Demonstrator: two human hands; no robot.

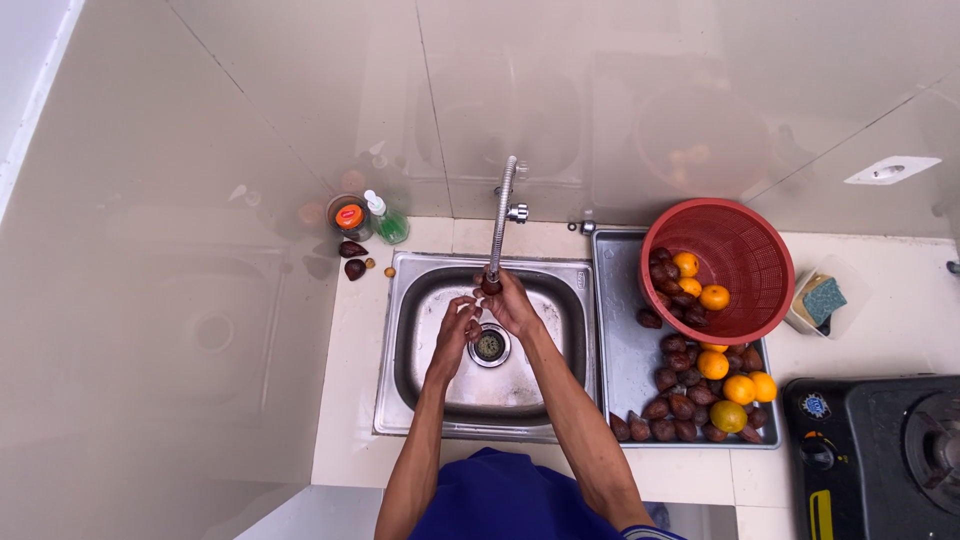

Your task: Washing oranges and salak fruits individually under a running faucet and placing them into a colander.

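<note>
Glossy beige wall tiles behind and to the left, mirroring the scene. Pale counter below them. Steel sink set in the middle, round drain at its centre, flexible metal tap bending down over the basin. Black gas stove at the lower right corner. Steel draining tray just right of the sink, covered with a heap of dark brown scaly fruits mixed with oranges. Red plastic basket tipped on its side at the far end of the tray, more fruit spilling out of it. Sponge, green and yellow, in a small holder to the right of the basket.

Both arms stretched over the basin. Right hand under the tap mouth, fingers closed around one brown fruit. Left hand just beside it, fingers curled, touching the right; impossible to tell whether anything is inside.

Green soap bottle and small jar by the wall, two stray brown fruits beside them.
</note>
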